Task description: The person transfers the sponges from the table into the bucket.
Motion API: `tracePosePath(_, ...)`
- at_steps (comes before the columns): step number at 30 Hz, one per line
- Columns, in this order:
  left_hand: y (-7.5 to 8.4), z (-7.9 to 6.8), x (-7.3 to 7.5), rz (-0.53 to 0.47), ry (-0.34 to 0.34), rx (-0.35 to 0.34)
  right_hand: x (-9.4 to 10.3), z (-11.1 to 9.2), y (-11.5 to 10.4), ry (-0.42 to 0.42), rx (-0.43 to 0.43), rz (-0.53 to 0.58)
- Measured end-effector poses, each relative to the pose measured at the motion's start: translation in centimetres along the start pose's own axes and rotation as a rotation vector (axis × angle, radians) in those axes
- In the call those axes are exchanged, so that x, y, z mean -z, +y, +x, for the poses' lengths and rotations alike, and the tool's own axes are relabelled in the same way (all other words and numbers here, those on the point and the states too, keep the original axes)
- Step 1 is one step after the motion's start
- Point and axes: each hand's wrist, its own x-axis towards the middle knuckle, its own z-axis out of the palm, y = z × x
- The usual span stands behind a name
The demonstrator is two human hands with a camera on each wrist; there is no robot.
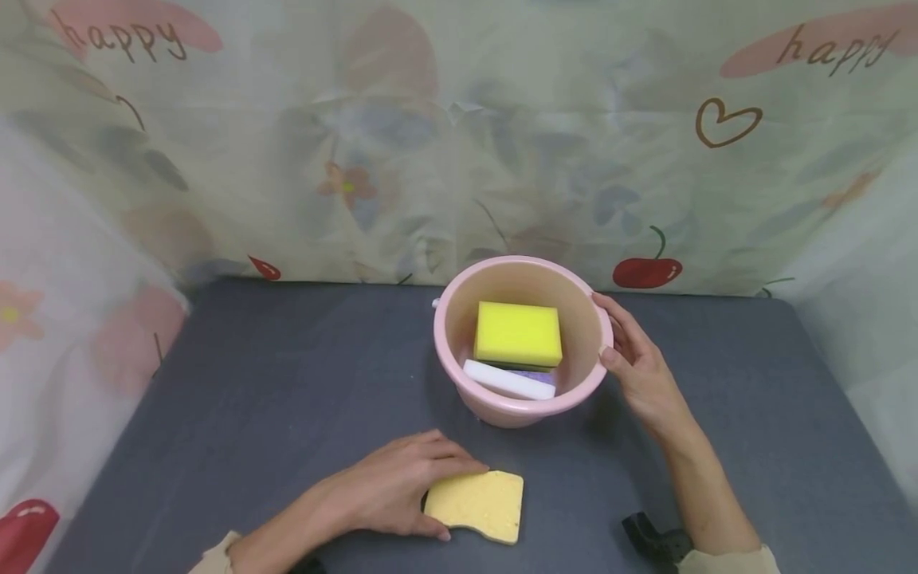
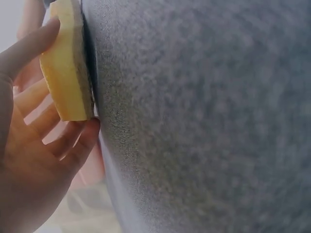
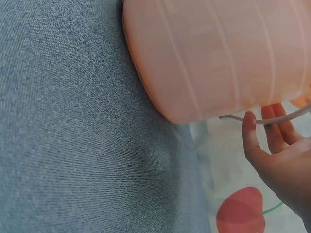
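A pale yellow sponge (image 1: 482, 504) with a wavy edge is at the front of the dark table. My left hand (image 1: 402, 482) grips its left end between thumb and fingers; in the left wrist view the sponge (image 2: 67, 73) appears edge-on, close to the cloth surface. Behind it stands a pink bucket (image 1: 527, 408). My right hand (image 1: 641, 371) holds the bucket's right rim, thumb over the edge and fingers on the outer side. Inside the bucket lie a bright yellow sponge (image 1: 518, 333) with a dark underside, a white block (image 1: 508, 381) and a partly hidden purple piece (image 1: 536, 375).
A grey-blue cloth covers the table (image 1: 301, 367). Patterned curtain (image 1: 452, 159) hangs along the back and both sides, close behind the bucket. A black strap (image 1: 656, 542) sits at my right wrist. The bucket's handle (image 3: 286, 116) shows beside my right fingers.
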Motion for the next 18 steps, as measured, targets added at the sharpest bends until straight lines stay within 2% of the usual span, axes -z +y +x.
tracePosePath(11,0.3,-0.2,0.6,-0.066,0.045,0.003,0.0,-0.1,-0.2,-0.013,0.022,0.031)
tracePosePath(18,0.8,-0.1,2.3,-0.128,0.116,-0.036,0.1,0.0,-0.1,-0.029,0.021,0.036)
